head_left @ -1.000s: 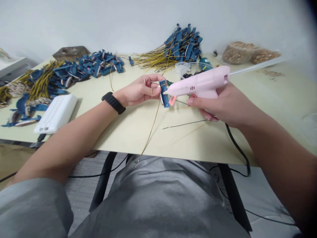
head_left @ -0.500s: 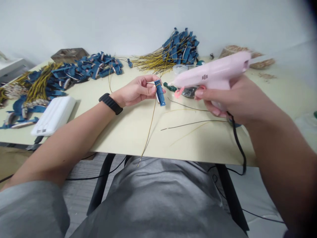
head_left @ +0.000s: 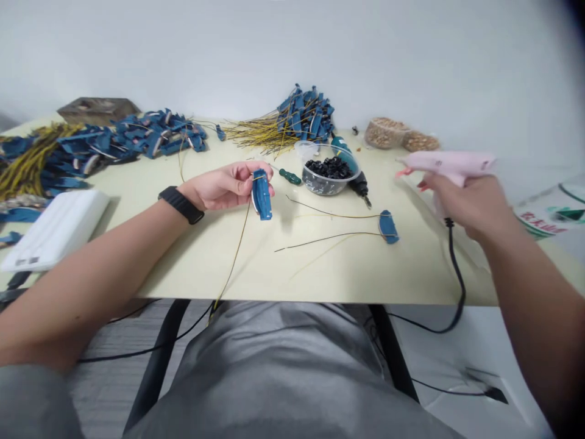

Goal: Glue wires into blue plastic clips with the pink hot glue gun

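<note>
Between the thumb and fingers of my left hand (head_left: pixel 231 185) is a blue plastic part (head_left: pixel 262 196) with a thin yellow-and-black wire hanging from it toward the table's front edge. My right hand (head_left: pixel 470 204) is wrapped round the handle of a pink glue gun (head_left: pixel 450 163), its nozzle pointing left and its black cord hanging down. A second blue plastic part (head_left: pixel 389 227) lies on the table between my hands, its thin wires stretching to the left.
A clear tub of small black pieces (head_left: pixel 329 174) stands mid-table, beside a green screwdriver (head_left: pixel 289 177) and a teal power tool (head_left: pixel 361 183). Wired blue parts (head_left: pixel 306 116) are heaped behind. More blue parts (head_left: pixel 155 131) and a white power bank (head_left: pixel 57 228) lie left.
My right hand has carried the glue gun right, away from the blue part in my left hand. The tub and second blue part now show fully. The view has shifted rightward.
</note>
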Motion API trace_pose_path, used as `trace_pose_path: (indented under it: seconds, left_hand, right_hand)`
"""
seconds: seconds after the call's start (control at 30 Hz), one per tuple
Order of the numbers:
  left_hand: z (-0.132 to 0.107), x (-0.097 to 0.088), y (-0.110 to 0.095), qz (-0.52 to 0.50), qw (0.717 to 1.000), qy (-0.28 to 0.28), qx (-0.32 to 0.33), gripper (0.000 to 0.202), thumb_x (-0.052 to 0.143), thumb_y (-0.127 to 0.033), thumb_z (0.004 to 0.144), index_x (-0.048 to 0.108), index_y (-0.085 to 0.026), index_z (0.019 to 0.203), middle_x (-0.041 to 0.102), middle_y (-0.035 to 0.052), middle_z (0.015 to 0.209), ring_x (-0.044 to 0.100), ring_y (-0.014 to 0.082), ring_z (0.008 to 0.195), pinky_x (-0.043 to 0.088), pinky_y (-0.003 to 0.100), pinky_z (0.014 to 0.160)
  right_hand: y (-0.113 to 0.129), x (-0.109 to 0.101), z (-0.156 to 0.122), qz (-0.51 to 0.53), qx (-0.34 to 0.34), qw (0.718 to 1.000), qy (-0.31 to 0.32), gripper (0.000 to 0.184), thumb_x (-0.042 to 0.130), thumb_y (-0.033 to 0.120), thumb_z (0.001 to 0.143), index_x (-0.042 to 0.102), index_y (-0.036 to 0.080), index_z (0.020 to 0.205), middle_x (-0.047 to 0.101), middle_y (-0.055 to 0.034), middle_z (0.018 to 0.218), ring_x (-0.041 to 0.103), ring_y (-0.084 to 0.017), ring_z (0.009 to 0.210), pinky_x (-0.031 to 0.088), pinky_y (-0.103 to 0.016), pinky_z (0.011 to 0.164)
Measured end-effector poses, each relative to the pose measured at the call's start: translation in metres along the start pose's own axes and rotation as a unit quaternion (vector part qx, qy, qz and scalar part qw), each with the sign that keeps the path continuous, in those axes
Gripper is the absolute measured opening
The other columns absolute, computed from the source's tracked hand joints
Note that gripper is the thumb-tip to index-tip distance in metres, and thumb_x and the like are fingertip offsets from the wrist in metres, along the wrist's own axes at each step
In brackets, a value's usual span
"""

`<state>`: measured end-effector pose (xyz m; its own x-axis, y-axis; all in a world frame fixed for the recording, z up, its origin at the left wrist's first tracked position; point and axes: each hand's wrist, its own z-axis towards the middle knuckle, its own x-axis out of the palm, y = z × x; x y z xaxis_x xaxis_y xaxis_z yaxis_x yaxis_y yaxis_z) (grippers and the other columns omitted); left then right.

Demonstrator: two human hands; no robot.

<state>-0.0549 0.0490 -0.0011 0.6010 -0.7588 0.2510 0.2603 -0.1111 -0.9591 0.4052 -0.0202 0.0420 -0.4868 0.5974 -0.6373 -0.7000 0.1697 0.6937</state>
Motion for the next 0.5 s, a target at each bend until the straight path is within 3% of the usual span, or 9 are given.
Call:
trace_pose_path:
  seconds: [0.1,0.27,0.4,0.5]
  left_hand:
    - [-0.004,0.002,-0.004,-0.008,0.999,0.032,0.002,0.049,0.111,-0.042,0.072,0.081,-0.02,0.103,0.083,0.0042,0.086,0.08,0.0159,0.075,0.065,0.022,0.071]
    - [-0.008,0.002,-0.005,0.004,0.997,0.074,-0.015,0.055,0.111,-0.046,0.065,0.068,-0.023,0.09,0.072,0.0008,0.072,0.067,0.0149,0.06,0.058,0.024,0.057]
    - [-0.011,0.003,-0.006,0.018,0.994,0.106,-0.034,0.055,0.109,-0.044,0.064,0.062,-0.024,0.087,0.07,0.0009,0.07,0.064,0.0164,0.059,0.057,0.028,0.058]
    - [-0.012,0.002,-0.006,0.039,0.993,0.106,-0.045,0.059,0.109,-0.047,0.062,0.06,-0.024,0.086,0.07,0.0017,0.072,0.068,0.0189,0.064,0.059,0.032,0.063]
  right_hand:
    - [-0.004,0.013,0.001,-0.088,0.07,0.993,0.041,0.038,0.097,0.037,0.078,0.067,0.026,0.058,0.073,-0.0133,0.08,0.061,-0.026,0.075,0.046,-0.053,0.08]
    - [-0.009,0.021,0.006,-0.133,0.06,0.984,0.098,0.055,0.093,0.054,0.086,0.057,0.031,0.05,0.06,-0.0113,0.067,0.048,-0.022,0.065,0.042,-0.055,0.079]
    - [-0.024,0.019,0.013,-0.172,-0.005,0.978,0.119,0.055,0.087,0.063,0.091,0.054,0.034,0.057,0.054,-0.0086,0.066,0.04,-0.021,0.061,0.041,-0.057,0.078]
    - [-0.046,0.017,0.028,-0.195,-0.066,0.971,0.122,0.056,0.089,0.064,0.088,0.058,0.03,0.056,0.06,-0.0123,0.063,0.041,-0.019,0.056,0.044,-0.055,0.07]
